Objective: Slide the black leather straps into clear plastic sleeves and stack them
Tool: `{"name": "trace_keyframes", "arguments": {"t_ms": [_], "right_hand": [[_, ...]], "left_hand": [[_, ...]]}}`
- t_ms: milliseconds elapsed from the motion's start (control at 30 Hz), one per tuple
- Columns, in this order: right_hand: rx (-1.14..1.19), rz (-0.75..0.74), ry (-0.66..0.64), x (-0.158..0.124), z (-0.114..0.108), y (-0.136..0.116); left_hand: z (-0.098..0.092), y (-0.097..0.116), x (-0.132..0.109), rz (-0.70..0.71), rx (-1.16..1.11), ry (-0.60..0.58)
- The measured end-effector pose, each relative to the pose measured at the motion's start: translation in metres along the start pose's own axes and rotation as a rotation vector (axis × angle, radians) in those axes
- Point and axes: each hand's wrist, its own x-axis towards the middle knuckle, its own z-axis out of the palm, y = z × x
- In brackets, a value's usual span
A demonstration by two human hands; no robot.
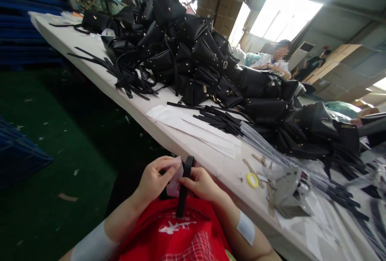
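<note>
Close in front of the red apron, my left hand [158, 176] pinches a thin sheet of pale paper [174, 184] between thumb and fingers. A black strap [187, 168], bent over at its top, stands upright beside the paper. My right hand [200, 182] grips this strap around its middle, with some fingers hidden behind it. Both hands are just off the near edge of the table. On the table beyond lie white paper strips [193, 128] and a bundle of black straps [218, 119].
A large heap of black bags [181, 48] covers the far side of the white-covered table [141, 116]. More loose straps [129, 76] lie at left. A yellow tape roll [252, 180] sits at right by a grey tape dispenser [291, 196]. Another person [273, 62] is behind the heap.
</note>
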Motion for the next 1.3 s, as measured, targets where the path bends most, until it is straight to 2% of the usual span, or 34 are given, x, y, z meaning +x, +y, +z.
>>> {"name": "trace_keyframes", "arguments": {"t_ms": [100, 267, 367, 467, 633, 767, 900, 1033, 1300], "right_hand": [[-0.047, -0.032, -0.033, 0.0, -0.001, 0.0], [-0.024, -0.045, -0.093, -0.001, -0.003, -0.003], [0.007, -0.021, -0.058, -0.003, -0.003, -0.005], [0.034, -0.012, 0.017, -0.004, -0.003, -0.005], [0.015, -0.044, 0.088, -0.002, -0.004, -0.002], [0.035, -0.145, 0.275, -0.001, -0.013, -0.007], [0.048, -0.309, 0.376, -0.007, -0.024, -0.02], [-0.045, -0.37, 0.374, -0.013, -0.027, -0.03], [-0.341, -0.43, 0.254, -0.014, -0.026, -0.034]], "left_hand": [[-0.004, 0.002, 0.006, -0.031, -0.032, -0.025], [-0.004, 0.007, 0.009, -0.209, -0.206, -0.092], [0.0, 0.008, 0.008, -0.258, -0.321, -0.072], [0.003, 0.006, 0.007, -0.293, -0.372, -0.1], [0.001, 0.002, 0.007, -0.367, -0.299, -0.138], [-0.002, 0.002, 0.011, -0.331, -0.127, -0.142], [-0.001, 0.001, 0.014, -0.308, 0.077, -0.286], [0.003, -0.003, 0.014, -0.336, 0.185, -0.432], [0.002, 0.0, 0.016, -0.347, 0.234, -0.521]]}}
